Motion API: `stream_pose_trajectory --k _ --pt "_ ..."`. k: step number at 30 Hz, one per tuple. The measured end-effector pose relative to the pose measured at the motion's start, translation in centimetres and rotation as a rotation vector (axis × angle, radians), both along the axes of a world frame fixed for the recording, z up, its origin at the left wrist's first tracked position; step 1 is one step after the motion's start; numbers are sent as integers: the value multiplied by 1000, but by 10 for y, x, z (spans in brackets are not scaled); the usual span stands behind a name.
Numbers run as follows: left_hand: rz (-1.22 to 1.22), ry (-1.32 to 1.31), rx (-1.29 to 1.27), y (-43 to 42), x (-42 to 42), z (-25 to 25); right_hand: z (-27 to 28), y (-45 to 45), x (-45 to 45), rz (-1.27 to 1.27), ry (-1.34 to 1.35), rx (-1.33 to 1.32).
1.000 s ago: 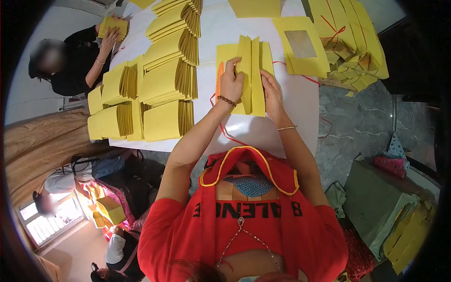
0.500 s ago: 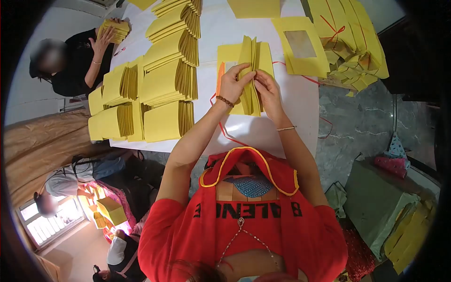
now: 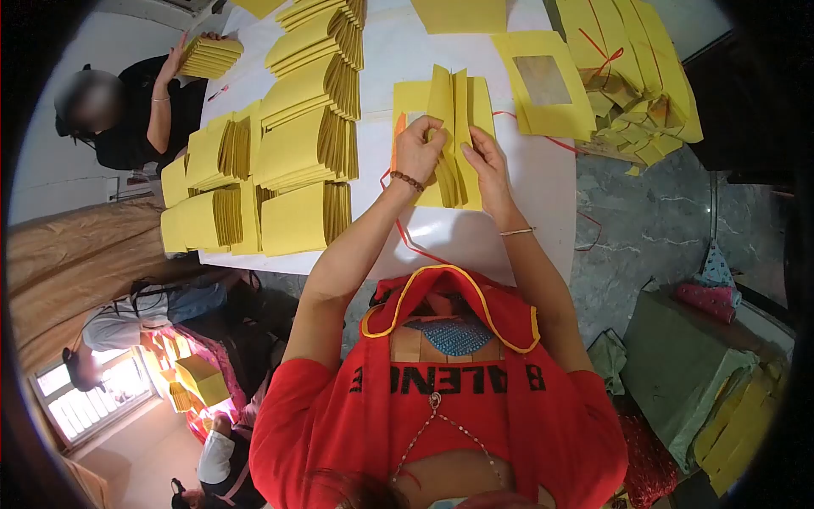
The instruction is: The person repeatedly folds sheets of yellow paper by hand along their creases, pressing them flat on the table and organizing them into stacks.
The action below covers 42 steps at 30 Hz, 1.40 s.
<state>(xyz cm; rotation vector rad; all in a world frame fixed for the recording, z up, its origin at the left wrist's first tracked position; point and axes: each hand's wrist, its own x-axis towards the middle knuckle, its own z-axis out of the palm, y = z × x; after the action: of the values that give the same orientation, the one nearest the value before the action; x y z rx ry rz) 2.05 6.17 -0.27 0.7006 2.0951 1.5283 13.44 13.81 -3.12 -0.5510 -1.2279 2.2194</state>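
Touching yellow paper (image 3: 459,180) with curled left hand (image 3: 418,151) (unclear whether pinching) and half-open right hand (image 3: 488,166), probably handling light, crisp, best edge-held.

Head-worn view, forward and steeply down

Apparently a paper-goods workshop: left of the left hand (image 3: 417,153), stacks of folded yellow card (image 3: 292,144) line a white-covered table (image 3: 544,199); beyond the right hand (image 3: 489,170) lies a red-tied yellow card bundle (image 3: 636,42); past the stacks, a black-clad person (image 3: 136,127) handles more.
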Motion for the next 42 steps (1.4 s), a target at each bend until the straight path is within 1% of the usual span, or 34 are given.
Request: stream_pose_trajectory --k 2,6,8,9,11,12,14,16,17,19,24,26,27,29,30,32,34,36,38,42 --pt "26 -51 3 1 1 3 -2 0 -1 -2 11 -6" --pt "49 -25 -51 1 4 4 -7 0 -3 -50 -10 -25" --pt "133 377 64 3 12 15 -14 -1 -5 -68 -16 -17" --pt "133 377 64 2 10 11 -13 -3 -6 -115 -11 1" --pt "24 326 129 -1 5 -1 -12 -5 -7 -163 -6 20" --pt "25 327 128 -2 3 0 -11 -5 -8 -144 9 41" --pt "-97 268 -69 -5 0 2 -9 -6 -7 -122 25 61" --pt "-50 226 -53 0 3 2 -3 -5 -1 -33 -54 39" --pt "-6 181 -39 3 5 3 -5 -5 -1 -35 -55 40" --pt "-15 181 -52 4 4 -3 -7 -3 -1 -6 5 3" --pt "-52 142 -60 2 0 -5 -5 -4 0 1 29 -6" --pt "-114 86 40 0 -2 -7 -8 -4 -1 -1 48 -30" --pt "-115 86 38 -1 -2 -11 -9 -4 -2 -5 43 -31" --pt "-34 -133 141 -1 -4 -21 -12 -3 -2 -12 38 -32" --pt "-36 -133 141 -1 -7 -25 -9 -4 -2 -15 15 -7" --pt "-28 -279 181 -5 -13 -33 -5 -5 -2 -19 -8 18" --pt "-32 -265 138 -6 -12 -24 -3 -5 -1 -9 -10 -28" --pt "-33 -250 96 -7 -12 -17 -3 -5 -1 -2 -21 -21" --pt "-93 -255 38 -6 -13 -13 -2 -5 -1 4 -33 -13" --pt "-74 -252 108 -5 -7 -9 -4 -6 -2 -9 -6 -27"
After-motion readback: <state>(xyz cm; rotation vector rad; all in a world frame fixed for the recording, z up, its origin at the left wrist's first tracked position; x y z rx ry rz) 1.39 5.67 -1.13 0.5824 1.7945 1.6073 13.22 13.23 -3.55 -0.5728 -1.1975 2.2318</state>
